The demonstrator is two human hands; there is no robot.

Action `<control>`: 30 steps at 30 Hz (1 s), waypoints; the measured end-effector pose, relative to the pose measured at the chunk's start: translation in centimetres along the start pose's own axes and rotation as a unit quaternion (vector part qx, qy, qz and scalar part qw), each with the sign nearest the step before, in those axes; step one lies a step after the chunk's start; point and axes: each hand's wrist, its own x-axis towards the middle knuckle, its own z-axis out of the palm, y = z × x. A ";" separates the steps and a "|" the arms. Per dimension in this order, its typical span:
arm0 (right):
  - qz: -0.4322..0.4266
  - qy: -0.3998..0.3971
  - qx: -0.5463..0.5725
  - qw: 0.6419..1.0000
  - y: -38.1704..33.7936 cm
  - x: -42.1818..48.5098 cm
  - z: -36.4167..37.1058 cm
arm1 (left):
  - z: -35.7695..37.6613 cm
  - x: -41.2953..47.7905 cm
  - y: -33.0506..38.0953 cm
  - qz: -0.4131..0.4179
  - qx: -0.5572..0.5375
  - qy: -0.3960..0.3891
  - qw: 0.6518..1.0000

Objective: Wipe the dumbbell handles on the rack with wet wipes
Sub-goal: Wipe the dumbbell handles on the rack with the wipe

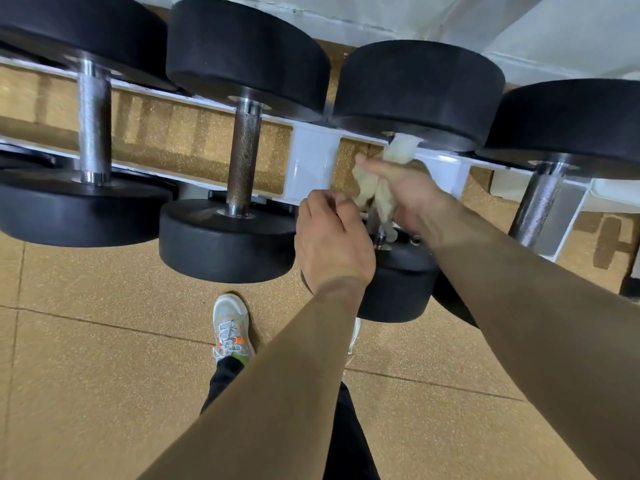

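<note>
Bright, even indoor light; I read it as overhead. White wall at 1 o'clock nearly blown out. Glare streak on the rack post at centre, hard highlights on the chrome handle at 10. Soft-edged shadows on the floor between the rails at 10 and at 3. Right hand and wipe motion-smeared; left hand slightly soft. Rails bow toward the edges, wide-angle stretch.

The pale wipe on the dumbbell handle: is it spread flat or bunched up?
Bunched up: the pale, creased wet wipe hangs in folds around the chrome dumbbell handle, gripped by the right hand.
</note>
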 end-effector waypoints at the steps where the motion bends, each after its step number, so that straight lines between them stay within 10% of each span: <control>1: -0.013 -0.037 0.047 0.998 -0.6 0.4 -0.2 | 0.0 0.0 0.0 -0.002 -0.002 -0.001 1.000; 9: 0.033 -0.114 0.190 0.975 -0.4 1.5 -0.7 | -0.1 -0.2 0.0 -0.002 -0.005 -0.011 1.000; 13: -0.054 -0.033 -0.067 0.996 2.1 -0.2 -0.8 | -0.1 -0.2 0.0 -0.004 -0.002 -0.010 1.000; 19: 0.043 0.106 -0.276 0.954 3.1 -1.0 0.4 | -0.3 -0.2 0.5 -0.004 -0.002 -0.008 1.000; 30: -0.005 0.093 0.079 0.993 -2.5 1.4 1.3 | -0.1 -0.1 0.1 -0.004 -0.012 -0.004 1.000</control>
